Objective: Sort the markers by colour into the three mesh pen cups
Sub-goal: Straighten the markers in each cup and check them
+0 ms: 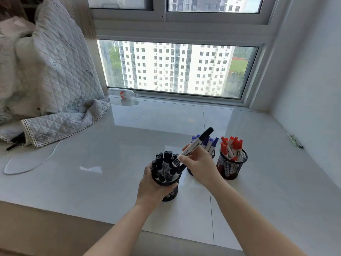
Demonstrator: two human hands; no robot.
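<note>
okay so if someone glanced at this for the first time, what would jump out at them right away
Front and centre, the right hand holds a black-capped marker tilted above the cup of black markers, which the left hand steadies. Just right of it stand the cup of blue markers, partly hidden behind the right hand, and the cup of red markers on the glossy white ledge. Behind, a big window shows tall white apartment blocks.

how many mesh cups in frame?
3. Black-marker cup nearest, gripped by the left hand. Blue-marker cup behind the right hand, mostly hidden. Red-marker cup farthest right. None seem hidden elsewhere.
</note>
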